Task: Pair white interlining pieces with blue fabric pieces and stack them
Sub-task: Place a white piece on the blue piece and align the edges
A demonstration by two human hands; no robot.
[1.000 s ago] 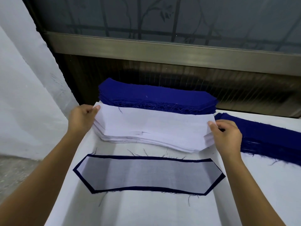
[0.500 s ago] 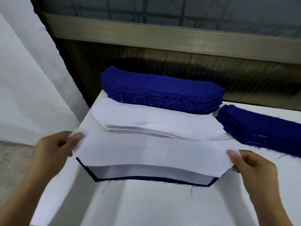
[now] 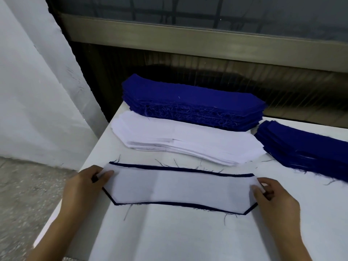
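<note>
Fingers [image 3: 107,174] of our left hand [image 3: 84,187] and right hand [image 3: 275,200] pinch the 2 ends of the white interlining piece [image 3: 178,187], lower centre of the frame, over the blue fabric piece [image 3: 150,167]. We judge it light and limp, best held by the ends.

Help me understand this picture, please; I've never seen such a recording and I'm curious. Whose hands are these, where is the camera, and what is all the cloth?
There is no machine here. A person works with two bare hands, and the camera sits on their head, looking forward and down. That is why the left hand and right hand reach in from the bottom. They work on a white table. At the back lies a tall blue stack of fabric pieces, in front of it a white interlining stack, and at the right a second blue stack. Nearest the person, one white interlining piece lies on a blue piece, whose dark edge shows around it. Each hand pinches one end of the white piece, apparently lining it up.
</note>
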